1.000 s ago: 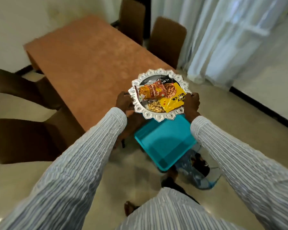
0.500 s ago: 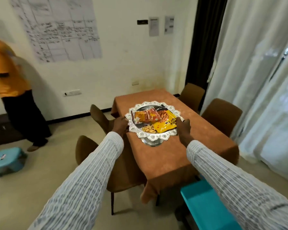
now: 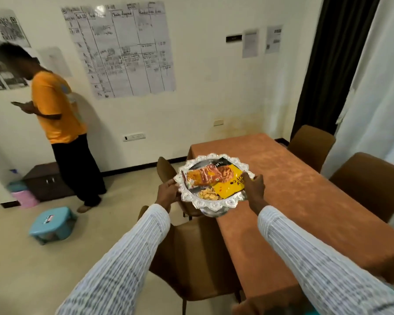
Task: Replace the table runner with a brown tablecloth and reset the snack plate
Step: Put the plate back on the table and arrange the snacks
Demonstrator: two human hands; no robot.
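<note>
Holding: left hand [image 3: 168, 193] and right hand [image 3: 253, 187] gripped opposite rims of the snack plate [image 3: 210, 203].
Plate: above the left edge of the counter's brown tablecloth [image 3: 305, 196].
Load: snack packets [image 3: 216, 179].

A long table covered by a brown tablecloth [image 3: 305, 201] runs from about five o'clock up toward one o'clock; the cloth lies flat over the top and drapes down at the far end and the near corner. The floor [image 3: 32, 269] is pale and glossy, and on it at nine o'clock sits a light blue stool [image 3: 52, 223], with a pink tub [image 3: 25, 198] and a dark low cabinet [image 3: 46, 180] against the wall beyond it. Brown chairs [image 3: 196, 258] stand on the floor along both long sides of the table.
</note>
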